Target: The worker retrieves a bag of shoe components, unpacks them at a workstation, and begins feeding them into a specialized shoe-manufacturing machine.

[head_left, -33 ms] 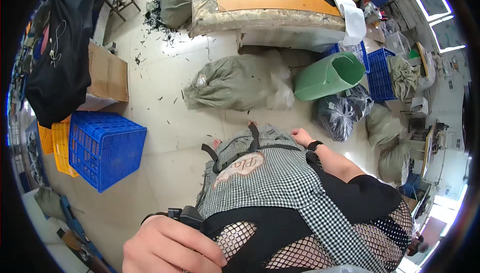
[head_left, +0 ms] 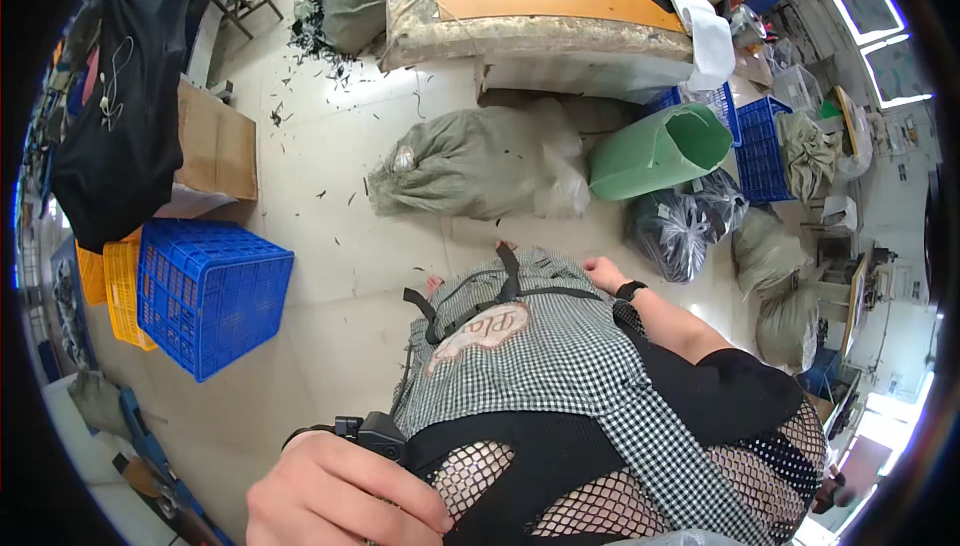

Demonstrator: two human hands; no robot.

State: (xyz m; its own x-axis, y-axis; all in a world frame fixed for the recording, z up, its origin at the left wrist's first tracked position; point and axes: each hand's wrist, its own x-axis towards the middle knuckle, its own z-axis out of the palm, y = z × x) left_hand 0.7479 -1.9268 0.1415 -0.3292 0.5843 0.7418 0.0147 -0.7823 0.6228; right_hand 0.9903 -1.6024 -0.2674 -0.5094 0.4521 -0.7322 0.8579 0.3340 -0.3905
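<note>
Right hand — beside checked apron

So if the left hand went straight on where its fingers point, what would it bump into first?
Most likely the person's own black top with mesh panels, just ahead of the left hand; depth is unclear, so they may already touch.

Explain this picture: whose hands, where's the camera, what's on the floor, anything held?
No machine here: these are a person's bare hands. The left of two head-worn fisheye cameras looks down, so straight edges bend near the rim. The left hand is large at the lower edge; the right hand is beside the checked apron. On the floor are a sack, a green tub and, at left, a blue crate. Nothing visibly held, but fingers are partly hidden.
</note>
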